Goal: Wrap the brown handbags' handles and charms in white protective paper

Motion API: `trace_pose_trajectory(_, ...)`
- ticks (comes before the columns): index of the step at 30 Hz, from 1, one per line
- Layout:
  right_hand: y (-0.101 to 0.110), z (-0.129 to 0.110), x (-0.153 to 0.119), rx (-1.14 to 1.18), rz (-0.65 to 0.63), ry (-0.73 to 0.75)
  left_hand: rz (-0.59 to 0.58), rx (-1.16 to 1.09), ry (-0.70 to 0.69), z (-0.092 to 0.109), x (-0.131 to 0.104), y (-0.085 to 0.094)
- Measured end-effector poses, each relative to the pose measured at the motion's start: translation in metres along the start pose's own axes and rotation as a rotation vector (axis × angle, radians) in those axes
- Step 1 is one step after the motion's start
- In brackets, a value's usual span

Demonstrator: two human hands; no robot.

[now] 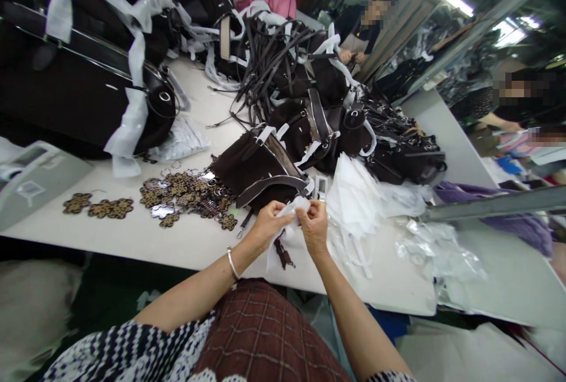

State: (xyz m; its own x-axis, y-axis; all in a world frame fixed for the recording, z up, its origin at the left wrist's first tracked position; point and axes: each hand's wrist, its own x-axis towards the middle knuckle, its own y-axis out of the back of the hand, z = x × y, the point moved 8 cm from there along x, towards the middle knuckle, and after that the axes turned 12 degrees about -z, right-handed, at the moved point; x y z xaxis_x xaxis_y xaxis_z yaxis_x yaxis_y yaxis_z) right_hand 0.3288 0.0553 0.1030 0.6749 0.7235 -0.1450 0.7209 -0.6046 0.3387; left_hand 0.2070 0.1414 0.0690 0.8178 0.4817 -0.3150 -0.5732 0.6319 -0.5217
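Both my hands meet near the table's front edge, pinching a thin white wrapping sheet (289, 230). My left hand (273, 221) is closed on its left side, and my right hand (315, 226) grips the upper right part. A dark brown strip or strap end (283, 252) shows below the sheet; what it belongs to is hidden. Just beyond my hands lies a dark brown handbag (247, 164) with a grey-edged opening and white wrap on its handle. To its left is a pile of leopard-print flower key rings (183, 190).
Dark bags wrapped in white strips (88, 75) crowd the left. Black straps (274, 58) and more bags (327, 122) are heaped behind. White sheets (356, 193) lie right of my hands, near clear plastic bags (442, 252). A metal bar (495, 205) crosses the right; several people sit beyond.
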Motion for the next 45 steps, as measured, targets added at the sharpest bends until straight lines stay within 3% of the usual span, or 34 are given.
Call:
trace_pose_trajectory(2, -0.004, 0.013, -0.004, 0.146, -0.022, 0.003, -0.015, -0.093, 0.06, -0.009, 0.0, 0.001)
trace_pose_trajectory(5, 0.002, 0.031, -0.013, 0.164, -0.059, -0.028, -0.051, -0.186, 0.131, -0.02, 0.001, 0.004)
trace_pose_trajectory(8, 0.027, 0.047, -0.026, 0.092, 0.028, -0.113, -0.1, -0.255, 0.174, -0.026, 0.002, 0.004)
trace_pose_trajectory(11, 0.039, 0.044, -0.038, 0.023, 0.093, -0.166, -0.089, -0.241, 0.175, -0.026, 0.002, 0.003)
trace_pose_trajectory(18, -0.014, 0.002, -0.041, 0.111, -0.075, -0.124, -0.008, -0.063, -0.013, -0.004, -0.004, 0.001)
trace_pose_trajectory(21, -0.017, -0.003, -0.04, 0.152, -0.167, -0.144, -0.01, 0.057, -0.063, 0.001, -0.005, 0.003)
trace_pose_trajectory(23, 0.005, -0.021, -0.039, -0.034, -0.07, -0.034, 0.007, 0.186, -0.082, 0.004, -0.005, 0.006)
trace_pose_trajectory(25, 0.022, -0.056, -0.042, -0.354, 0.045, 0.215, 0.038, 0.3, -0.094, 0.006, -0.007, 0.009)
trace_pose_trajectory(27, 0.01, -0.087, -0.044, -0.69, -0.022, 0.467, 0.068, 0.375, -0.126, 0.011, -0.009, 0.01)
trace_pose_trajectory(29, -0.017, -0.096, -0.04, -0.951, -0.204, 0.611, 0.087, 0.429, -0.167, 0.017, -0.013, 0.008)
trace_pose_trajectory(31, -0.035, -0.093, -0.03, -1.097, -0.317, 0.646, 0.095, 0.485, -0.204, 0.023, -0.017, 0.006)
trace_pose_trajectory(33, -0.041, -0.089, -0.018, -1.133, -0.335, 0.624, 0.102, 0.533, -0.217, 0.025, -0.02, 0.005)
trace_pose_trajectory(39, -0.008, -0.1, -0.007, -0.967, -0.189, 0.526, 0.122, 0.641, -0.274, 0.025, -0.023, 0.007)
trace_pose_trajectory(42, -0.019, -0.1, -0.014, -1.07, -0.346, 0.609, 0.08, 0.707, -0.307, 0.025, -0.023, 0.003)
trace_pose_trajectory(45, -0.038, -0.087, -0.01, -1.199, -0.482, 0.599, 0.054, 0.716, -0.339, 0.026, -0.024, 0.001)
